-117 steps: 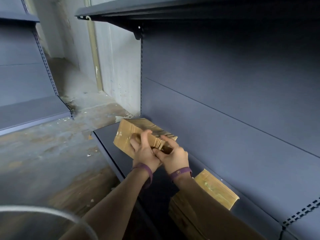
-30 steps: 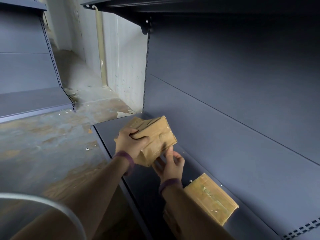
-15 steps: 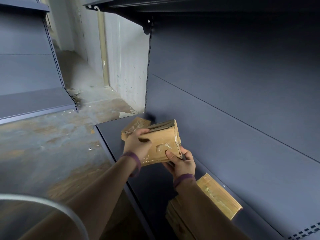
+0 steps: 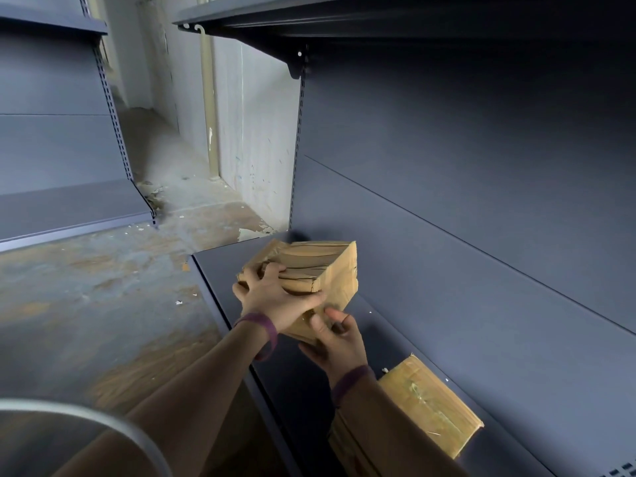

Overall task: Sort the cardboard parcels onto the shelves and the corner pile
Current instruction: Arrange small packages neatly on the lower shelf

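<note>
The person is standing over the bottom shelf (image 4: 223, 266) of a dark grey rack and holding a taped cardboard parcel (image 4: 327, 266) above that shelf's far end, close to its back panel (image 4: 447, 218). The parcel is sitting tilted, one corner pointing down toward the shelf. I cannot tell whether it is touching the shelf or something beneath it.

The left hand (image 4: 275, 301) is gripping the parcel from above, its fingers curling over the upper near edge. The right hand (image 4: 339, 342) is gripping the lower corner, the thumb pressing on the near face and the fingers wrapping underneath. Both wrists are wearing purple bands, and brown sleeves are covering both arms.

A second parcel (image 4: 430, 404) is lying flat on the same shelf, nearer its close end and against the back panel, well apart from the held one. The right sleeve is hiding part of it, and more cardboard is showing under that sleeve at the shelf's front edge.

An upper shelf (image 4: 309, 18) is hanging on brackets directly above the bottom shelf. Beyond the bottom shelf's far end, a pale wall (image 4: 258, 132) with a pipe (image 4: 208, 98) is meeting a stained concrete floor (image 4: 103, 287), which is running along the shelf's front. Across that floor another grey rack (image 4: 69, 208) is facing it. A curved metal rim (image 4: 86, 416) is showing low down, on the floor side of the shelf.
</note>
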